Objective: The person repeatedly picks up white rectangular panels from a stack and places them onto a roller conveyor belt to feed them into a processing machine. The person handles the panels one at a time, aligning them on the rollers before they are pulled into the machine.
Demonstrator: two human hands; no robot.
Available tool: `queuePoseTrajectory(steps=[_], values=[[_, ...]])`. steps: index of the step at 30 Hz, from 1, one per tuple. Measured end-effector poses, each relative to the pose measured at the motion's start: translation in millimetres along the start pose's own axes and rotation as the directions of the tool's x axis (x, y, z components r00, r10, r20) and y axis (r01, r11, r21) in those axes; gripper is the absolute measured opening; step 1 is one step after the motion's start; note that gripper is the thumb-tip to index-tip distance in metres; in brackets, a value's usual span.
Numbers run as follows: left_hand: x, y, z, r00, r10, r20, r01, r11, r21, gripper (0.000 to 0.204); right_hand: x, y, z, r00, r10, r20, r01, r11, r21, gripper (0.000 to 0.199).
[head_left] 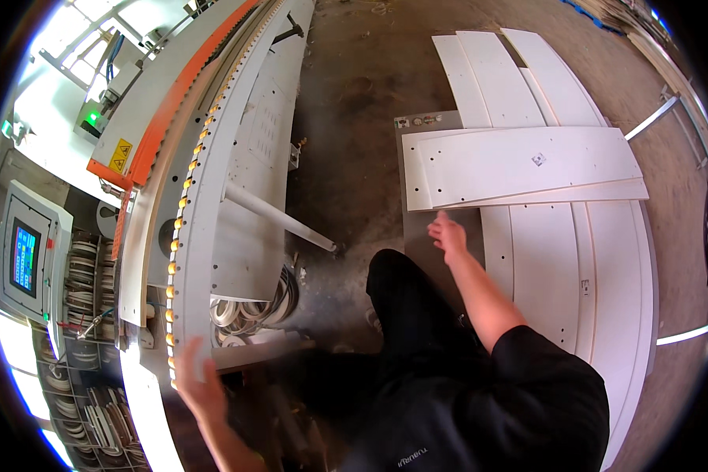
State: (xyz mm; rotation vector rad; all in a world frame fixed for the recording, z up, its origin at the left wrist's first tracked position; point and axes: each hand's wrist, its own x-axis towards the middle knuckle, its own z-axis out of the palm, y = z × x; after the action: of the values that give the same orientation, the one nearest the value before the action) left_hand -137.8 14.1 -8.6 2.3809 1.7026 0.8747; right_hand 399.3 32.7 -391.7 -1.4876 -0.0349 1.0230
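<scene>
Hovering right hand (448, 237) by panel (495, 165) edge, left hand (200, 385) near rollers (170, 292), aisle (354, 141) ahead

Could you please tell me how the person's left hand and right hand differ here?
The left hand is blurred, while the right hand looks sharper. The left hand is beside the row of yellow rollers; the right hand is by the near edge of the top white board. Both are bare, and neither visibly holds anything; whether either touches something is unclear.

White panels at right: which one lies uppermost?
Crosswise panel bearing the square mark, just beyond the right hand; the others, mostly lengthwise, lie under it.
</scene>
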Motion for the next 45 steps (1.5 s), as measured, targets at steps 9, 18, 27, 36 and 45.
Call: queuePoseTrajectory(steps=[9, 18, 27, 36, 45], values=[[-171, 15, 194, 0.793, -0.22, 0.567, 0.502, 0.764, -0.405, 0.031, 58, -38, -29, 0.961, 0.164, -0.224, -0.119, 0.972, 0.202, 0.079], [-216, 36, 232, 0.571, -0.195, 0.798, 0.628, 0.729, -0.272, 0.038, 35, 4, -54, 1.0, 0.009, -0.029, 0.007, 0.865, 0.501, 0.066], [-172, 38, 241, 0.54, -0.093, 0.837, 0.762, 0.476, -0.439, 0.038, -101, 11, -63, 0.967, -0.076, 0.242, -0.074, 0.828, 0.555, 0.034], [-33, 126, 304, 0.605, -0.139, 0.784, 0.779, 0.308, -0.546, 0.059, -239, 18, -71, 0.751, 0.106, 0.651, -0.455, 0.798, 0.395, 0.019], [-58, 80, 331, 0.601, -0.294, 0.743, 0.798, 0.171, -0.578, 0.034, -226, 5, -119, 0.828, 0.21, 0.52, -0.494, 0.711, 0.501, 0.056]])
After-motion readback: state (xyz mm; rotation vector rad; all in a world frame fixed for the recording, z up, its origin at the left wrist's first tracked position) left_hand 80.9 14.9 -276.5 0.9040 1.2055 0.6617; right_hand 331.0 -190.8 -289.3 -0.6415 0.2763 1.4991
